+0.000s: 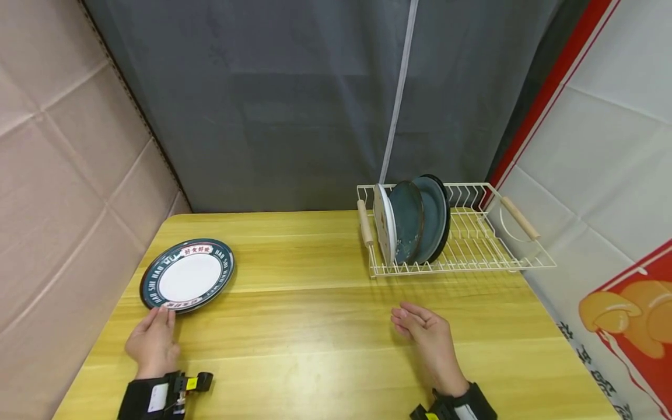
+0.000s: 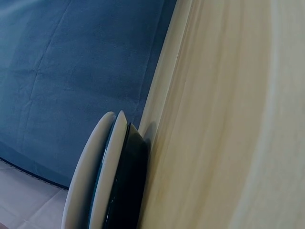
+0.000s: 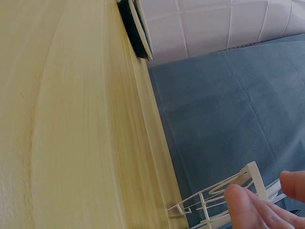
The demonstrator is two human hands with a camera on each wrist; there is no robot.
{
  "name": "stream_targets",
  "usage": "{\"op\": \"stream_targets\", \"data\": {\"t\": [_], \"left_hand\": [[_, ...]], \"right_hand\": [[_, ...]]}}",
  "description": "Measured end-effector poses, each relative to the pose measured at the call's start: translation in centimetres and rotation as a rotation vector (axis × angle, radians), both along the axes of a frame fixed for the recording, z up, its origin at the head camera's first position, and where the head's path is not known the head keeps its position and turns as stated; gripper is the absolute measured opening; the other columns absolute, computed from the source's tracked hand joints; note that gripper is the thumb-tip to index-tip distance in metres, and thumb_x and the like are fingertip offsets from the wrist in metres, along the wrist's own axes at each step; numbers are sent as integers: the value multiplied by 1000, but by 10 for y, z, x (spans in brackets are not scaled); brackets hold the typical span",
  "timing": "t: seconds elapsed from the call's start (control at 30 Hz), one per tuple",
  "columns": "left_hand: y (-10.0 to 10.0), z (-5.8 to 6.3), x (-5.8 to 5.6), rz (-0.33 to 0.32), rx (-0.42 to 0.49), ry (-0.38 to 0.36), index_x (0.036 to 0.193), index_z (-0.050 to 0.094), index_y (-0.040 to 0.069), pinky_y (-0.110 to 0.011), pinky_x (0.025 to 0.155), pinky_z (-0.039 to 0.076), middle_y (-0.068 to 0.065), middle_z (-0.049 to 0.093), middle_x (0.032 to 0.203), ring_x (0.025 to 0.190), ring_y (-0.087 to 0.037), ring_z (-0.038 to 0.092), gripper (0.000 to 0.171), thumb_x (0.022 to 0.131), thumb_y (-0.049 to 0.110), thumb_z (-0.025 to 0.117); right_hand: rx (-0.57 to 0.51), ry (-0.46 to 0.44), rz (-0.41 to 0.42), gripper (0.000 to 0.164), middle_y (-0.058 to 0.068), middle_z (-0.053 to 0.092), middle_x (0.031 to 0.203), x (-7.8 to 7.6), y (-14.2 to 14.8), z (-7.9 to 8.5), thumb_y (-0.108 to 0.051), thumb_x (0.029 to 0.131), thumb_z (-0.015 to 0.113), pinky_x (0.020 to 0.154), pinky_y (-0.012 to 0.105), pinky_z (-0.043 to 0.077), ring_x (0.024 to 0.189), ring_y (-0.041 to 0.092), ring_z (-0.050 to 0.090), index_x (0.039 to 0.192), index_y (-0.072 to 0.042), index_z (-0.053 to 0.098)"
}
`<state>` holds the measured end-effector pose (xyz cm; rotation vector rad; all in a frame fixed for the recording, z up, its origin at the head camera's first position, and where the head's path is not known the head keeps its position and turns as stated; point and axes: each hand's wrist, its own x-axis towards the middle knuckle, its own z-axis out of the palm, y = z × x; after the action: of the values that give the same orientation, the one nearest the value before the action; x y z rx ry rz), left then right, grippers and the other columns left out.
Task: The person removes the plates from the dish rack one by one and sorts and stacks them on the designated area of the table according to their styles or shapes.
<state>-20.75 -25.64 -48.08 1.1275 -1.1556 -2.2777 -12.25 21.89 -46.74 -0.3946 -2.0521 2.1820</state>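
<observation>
A white plate (image 1: 190, 277) with a dark green lettered rim tops a small stack at the table's left, and my left hand (image 1: 154, 341) pinches its near edge. From the left wrist, this top plate (image 2: 88, 174) shows edge-on, with a narrow gap to the plate (image 2: 109, 176) below it and a dark one (image 2: 127, 183) at the bottom. Over the table's right part, my right hand (image 1: 427, 338) holds nothing, its fingers loosely bent and pointing left. In the right wrist view its fingertips (image 3: 238, 202) overlap the dish rack.
A cream wire dish rack (image 1: 483, 269) with wooden handles stands at the back right. Several plates, a white one (image 1: 385, 227) and blue-grey ones (image 1: 431, 219) among them, stand upright in its left part. A grey curtain (image 1: 273, 116) closes the back; pale cloth walls flank both sides.
</observation>
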Motion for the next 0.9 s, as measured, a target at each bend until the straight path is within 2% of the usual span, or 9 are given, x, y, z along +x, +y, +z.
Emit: {"op": "stream_targets", "data": {"t": [0.13, 0.23, 0.37, 0.47, 0.6, 0.77, 0.9], "left_hand": [[-2, 0, 0, 23, 16, 11, 140, 55, 16, -16, 89, 48, 3, 52, 141, 131, -12, 51, 44, 97, 8, 64], [-2, -1, 0, 41, 16, 26, 139, 56, 14, -14, 86, 50, 2, 55, 134, 128, -10, 53, 43, 98, 5, 62], [0, -1, 2, 123, -2, 98, 131, 60, 10, -13, 83, 53, -2, 60, 125, 121, -12, 58, 38, 95, 3, 66], [5, 1, 5, 136, -48, 151, 133, 58, 4, -14, 83, 54, -6, 60, 124, 120, -16, 58, 39, 94, 4, 67], [17, 5, 9, 46, -128, 143, 142, 51, 1, -13, 86, 52, -7, 56, 128, 124, -17, 56, 47, 97, 10, 64], [42, 11, 18, -87, -124, 136, 145, 46, -1, -16, 88, 52, -6, 54, 125, 121, -17, 57, 50, 99, 12, 60], [64, 19, 24, -211, -141, 161, 141, 47, -2, -20, 91, 53, -7, 56, 122, 114, -17, 59, 46, 99, 13, 60]], "right_hand": [[-2, -5, 4, 35, 27, 67, 118, 1, -1, 0, 0, 99, 60, 85, 32, 59, 96, 22, 72, 130, 14, 56], [-8, -10, 6, 34, 27, 67, 118, 0, -1, 1, 0, 98, 60, 85, 33, 59, 96, 22, 72, 130, 14, 56], [-12, -4, 7, 34, 28, 67, 117, 0, -2, 0, 1, 98, 60, 85, 33, 59, 97, 24, 72, 129, 15, 56], [-13, 2, 10, 34, 28, 67, 117, -1, -2, 0, 0, 98, 61, 85, 33, 59, 99, 27, 72, 129, 15, 56], [-12, -1, 15, 35, 28, 67, 118, -1, -2, -1, -1, 98, 61, 85, 33, 59, 98, 26, 72, 129, 15, 56], [7, -6, 18, 34, 28, 67, 118, -2, -3, 0, -2, 99, 61, 83, 32, 59, 96, 21, 72, 128, 14, 57], [22, -1, 13, 33, 28, 67, 117, -2, -4, 0, -3, 99, 61, 82, 32, 60, 94, 20, 73, 127, 14, 58]]}}
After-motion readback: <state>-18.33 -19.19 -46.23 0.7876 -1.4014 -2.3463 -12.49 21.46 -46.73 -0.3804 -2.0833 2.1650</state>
